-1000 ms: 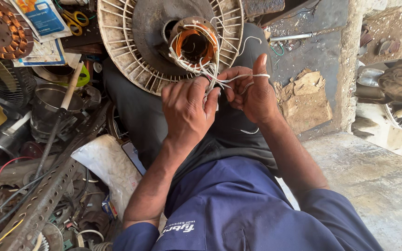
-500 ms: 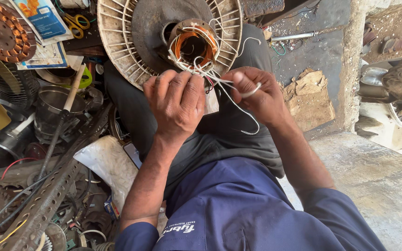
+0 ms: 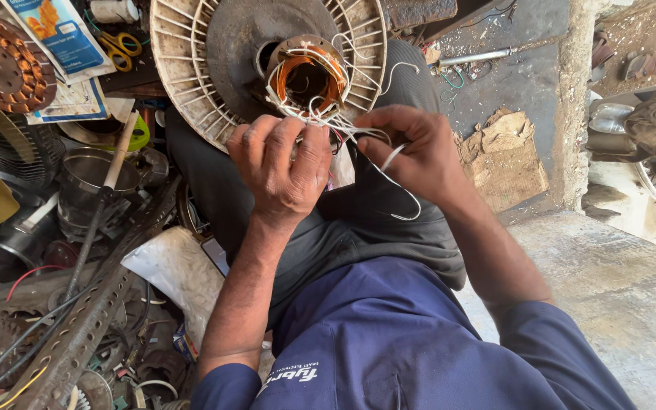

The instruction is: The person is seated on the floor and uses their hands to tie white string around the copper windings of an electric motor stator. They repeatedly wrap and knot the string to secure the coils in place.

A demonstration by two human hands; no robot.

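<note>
The fan motor [image 3: 267, 61] rests on the person's lap, its copper winding [image 3: 309, 72] facing up. Just below that winding the left hand [image 3: 282, 171] has closed its fingers on the bundle of white wires [image 3: 320, 121] — earlier they were looser. The right hand [image 3: 419, 156], beside it, now pinches one white strand [image 3: 396, 182], which loops lower than before.

The floor [image 3: 510, 83] carries torn cardboard [image 3: 506, 152], a metal rod [image 3: 474, 56], yellow-handled scissors [image 3: 121, 47], a hammer [image 3: 100, 199] and a perforated metal bar [image 3: 77, 342].
</note>
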